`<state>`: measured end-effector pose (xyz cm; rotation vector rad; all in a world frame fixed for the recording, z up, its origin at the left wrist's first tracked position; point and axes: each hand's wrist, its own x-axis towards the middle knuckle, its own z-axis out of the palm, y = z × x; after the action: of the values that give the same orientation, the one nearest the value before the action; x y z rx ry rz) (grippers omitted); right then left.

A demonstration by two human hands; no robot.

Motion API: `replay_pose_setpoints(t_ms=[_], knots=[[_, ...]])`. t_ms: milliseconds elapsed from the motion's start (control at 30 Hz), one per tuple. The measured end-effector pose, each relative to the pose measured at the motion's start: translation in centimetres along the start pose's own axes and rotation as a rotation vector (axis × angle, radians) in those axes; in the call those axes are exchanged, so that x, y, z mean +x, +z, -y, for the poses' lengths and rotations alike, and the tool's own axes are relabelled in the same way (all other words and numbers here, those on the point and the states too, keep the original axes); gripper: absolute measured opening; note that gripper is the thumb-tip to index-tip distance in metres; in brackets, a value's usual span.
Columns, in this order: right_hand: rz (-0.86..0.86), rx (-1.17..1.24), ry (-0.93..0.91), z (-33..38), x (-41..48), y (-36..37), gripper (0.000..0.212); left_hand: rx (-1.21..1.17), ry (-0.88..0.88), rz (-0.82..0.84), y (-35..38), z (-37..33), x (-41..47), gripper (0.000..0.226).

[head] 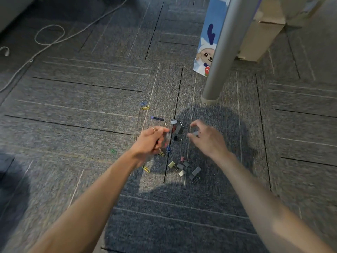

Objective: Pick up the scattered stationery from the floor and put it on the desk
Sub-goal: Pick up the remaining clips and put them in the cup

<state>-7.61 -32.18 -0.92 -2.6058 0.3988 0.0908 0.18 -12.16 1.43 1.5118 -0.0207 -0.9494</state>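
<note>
On the carpet (91, 106), near the foot of the table leg (217, 70), much left to gather: paper clips (145, 168) in several colours, binder clips (182, 169) in a loose heap close to the body, a small purple item (156, 118) further out. In the right hand (207, 139), between thumb and fingertips, a grey binder clip (196, 133), pinched just above the floor. On the left hand (151, 141), fingers curled inward, but too blurred to tell whether holding something or closed on nothing.

Easy to drop the pinched clip when reaching for a second one with the same fingers, with the hold only at the tips. Easy also to spill pieces from a crowded palm on the way up to the desk, out of view here. Hard to lift the thin wire clips from the carpet pile; likely to slide away or catch in the fibres. Possible to overlook the outliers: a green clip (113, 151) left of the left wrist, a blue and yellow pair (145, 108) well ahead of both hands.

Between the two hands, just beside the left fingertips, dark binder clips (176, 130); below them, between the forearms, the heap.
</note>
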Motion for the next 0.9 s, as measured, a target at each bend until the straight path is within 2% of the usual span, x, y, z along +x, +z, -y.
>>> replay_pose_setpoints(t_ms=[100,200,300,367,500,567,633,700,800,833,900], knots=[[0.149,-0.181,-0.067,-1.8,0.5,0.0,0.033,0.348,0.032,-0.123,-0.9,0.3,-0.1,0.026],[0.161,-0.173,-0.13,-2.3,0.9,-0.1,0.025,0.666,0.138,-0.247,-1.9,0.8,-0.1,0.023],[0.187,-0.126,-0.117,-2.2,1.0,-0.5,0.023,0.846,0.203,-0.261,-2.6,1.2,0.1,0.018],[0.158,0.145,-0.019,-1.5,0.7,-0.7,0.022,0.948,0.244,-0.26,-2.7,1.0,0.7,0.019],[0.176,1.205,0.228,0.4,-0.6,-1.4,0.031,1.059,0.308,-0.337,-2.6,-0.5,3.3,0.024],[0.202,1.496,0.272,0.8,-1.2,-1.3,0.033,1.188,0.325,-0.34,-2.9,-1.1,4.8,0.029],[0.227,1.656,0.334,1.0,-1.8,-0.7,0.033,1.359,0.351,-0.313,-3.3,-1.5,6.1,0.033],[0.253,1.698,0.383,0.8,-2.3,-0.1,0.033,1.501,0.38,-0.282,-3.6,-1.8,7.1,0.034],[0.289,1.579,0.417,0.2,-2.1,0.4,0.03,1.695,0.421,-0.215,-3.7,-2.0,8.0,0.029],[0.303,1.468,0.417,0.0,-1.9,0.4,0.027,1.735,0.438,-0.203,-3.7,-1.9,8.2,0.027],[0.294,1.088,0.355,-0.1,-1.3,0.3,0.028,1.784,0.465,-0.177,-3.9,-1.6,8.9,0.023]])
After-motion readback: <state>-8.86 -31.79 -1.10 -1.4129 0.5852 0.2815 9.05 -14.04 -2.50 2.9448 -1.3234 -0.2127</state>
